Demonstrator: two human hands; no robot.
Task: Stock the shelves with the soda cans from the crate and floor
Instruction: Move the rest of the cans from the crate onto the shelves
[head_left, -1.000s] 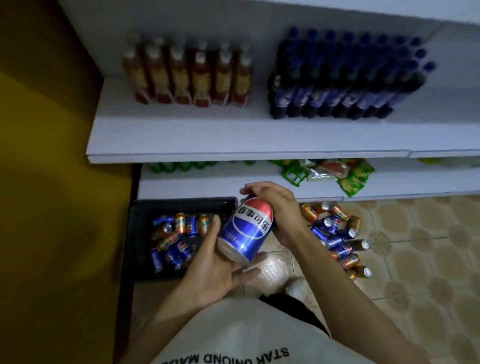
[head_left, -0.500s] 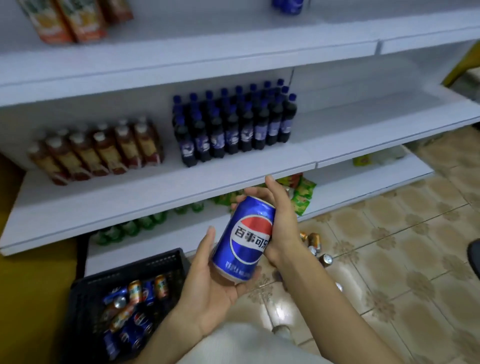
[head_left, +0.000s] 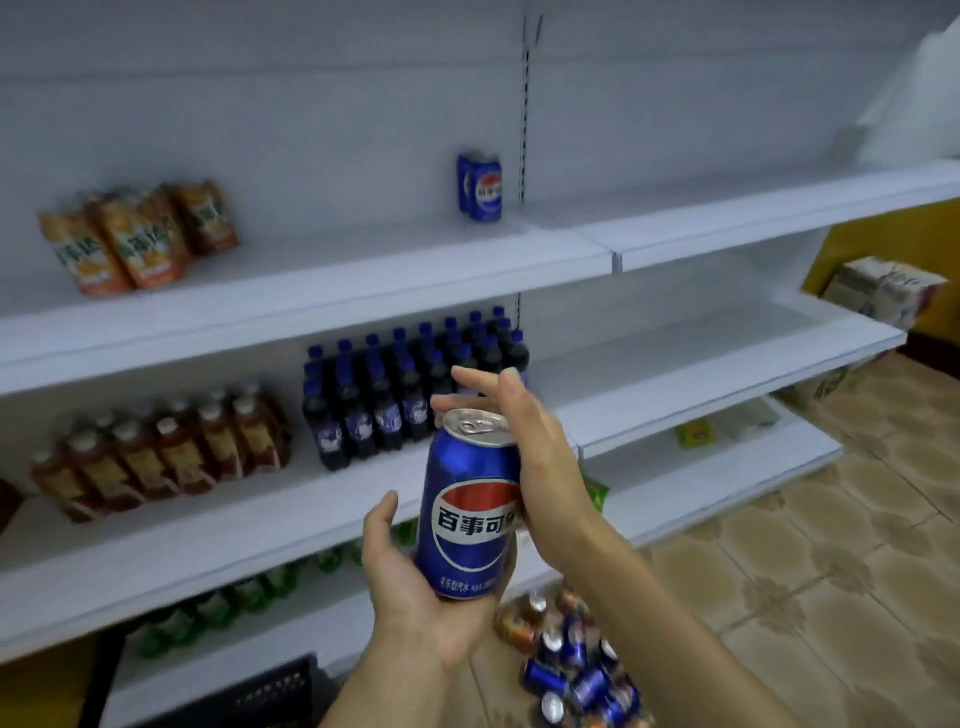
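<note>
1. Low in the centre of the frame, the blue Pepsi can (head_left: 474, 506) stands upright, its base cupped in the left hand (head_left: 415, 587), whose fingers curl round it.
2. The right hand (head_left: 540, 457) lies flat against the can's right side, fingers straight (thumb hidden).
3. Two Pepsi cans (head_left: 480, 187) stand on the upper shelf (head_left: 363, 270); more cans (head_left: 576, 670) lie on the floor at bottom centre.

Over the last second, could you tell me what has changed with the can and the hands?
The blue Pepsi can was tilted and is now upright, raised in front of the shelves. The left hand cups its base; the right hand, which wrapped the top, now lies against its side with fingers straight. The view has swung up from the crate. The floor cans stayed put.
</note>
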